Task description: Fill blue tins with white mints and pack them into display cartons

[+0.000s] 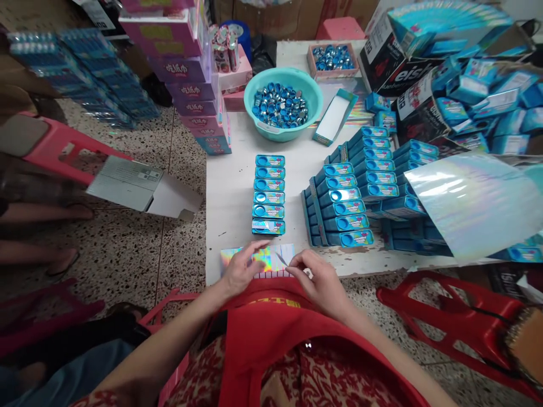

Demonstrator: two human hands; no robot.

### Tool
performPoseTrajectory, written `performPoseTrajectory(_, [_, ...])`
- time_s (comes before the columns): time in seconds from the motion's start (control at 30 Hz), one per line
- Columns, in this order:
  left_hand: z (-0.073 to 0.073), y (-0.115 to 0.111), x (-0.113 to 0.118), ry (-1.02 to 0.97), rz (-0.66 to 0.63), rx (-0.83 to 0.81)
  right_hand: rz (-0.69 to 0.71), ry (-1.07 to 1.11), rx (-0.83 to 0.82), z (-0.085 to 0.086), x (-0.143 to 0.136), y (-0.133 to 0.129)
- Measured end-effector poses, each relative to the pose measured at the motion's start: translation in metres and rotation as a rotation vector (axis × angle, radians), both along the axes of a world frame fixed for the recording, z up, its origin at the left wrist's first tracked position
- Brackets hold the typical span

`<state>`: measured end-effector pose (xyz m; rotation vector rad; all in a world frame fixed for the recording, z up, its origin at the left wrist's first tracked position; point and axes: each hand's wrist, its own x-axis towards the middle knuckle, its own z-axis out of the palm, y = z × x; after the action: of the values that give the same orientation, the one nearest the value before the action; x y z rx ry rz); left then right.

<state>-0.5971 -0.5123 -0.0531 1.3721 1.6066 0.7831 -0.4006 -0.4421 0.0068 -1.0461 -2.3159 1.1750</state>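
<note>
My left hand (245,268) lies over a shiny holographic sheet (231,257) at the table's front edge, its fingers apart. Just right of it, my right hand (311,274) pinches a small thin strip (281,259) between thumb and forefinger. Beyond my hands, several blue tins (270,185) stand in a column, labels up, with round recesses at their left ends. Across the nearest tin (275,228) lies a pale strip. Stacked blue tins (344,208) stand to the right. A turquoise bowl (283,135) farther back holds many small blue and silver round pieces.
Tall stacked boxes (193,90) stand at the table's back left. An open blue box (335,116) lies right of the bowl. A large holographic sheet (475,203) overhangs the right side. Red stools (462,311) stand on the floor. Another person's feet (63,261) show at left.
</note>
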Motion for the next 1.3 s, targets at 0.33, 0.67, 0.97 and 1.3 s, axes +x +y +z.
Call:
performPoseTrajectory(0.33, [0.054, 0.034, -0.023, -0.195, 0.245, -0.045, -0.282, 0.204, -0.163, 0.004, -0.058, 0.029])
performPoseTrajectory(0.67, [0.037, 0.088, -0.055, 0.064, 0.185, 0.026, -0.551, 0.049, 0.110, -0.034, -0.094, 0.056])
performPoseTrajectory(0.97, [-0.005, 0.073, -0.034, -0.339, 0.510, -0.098, -0.661, 0.173, -0.206, -0.043, -0.092, 0.064])
performPoseTrajectory(1.3, [-0.034, 0.030, -0.028, 0.069, 0.325, -0.016, -0.680, 0.256, -0.260, -0.044, -0.082, 0.062])
